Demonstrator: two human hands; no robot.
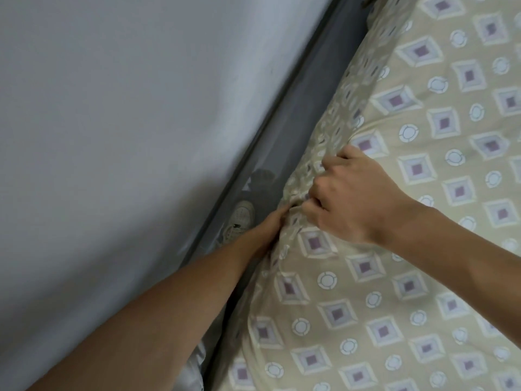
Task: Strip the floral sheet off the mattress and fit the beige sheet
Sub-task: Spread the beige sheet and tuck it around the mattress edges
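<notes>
Both hands — right hand (346, 198) gripping (left hand (270, 224) half-buried) — bunch beige sheet (394, 292) edge.

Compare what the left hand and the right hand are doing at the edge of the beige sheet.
The right hand lies on top of the beige sheet, fingers curled, bunching its edge; the left hand reaches down into the gap beside the mattress. The right hand's knuckles show fully; the left hand's fingers are mostly hidden by fabric, so its grip is unclear. Both meet at the same bunched spot on the edge.
</notes>
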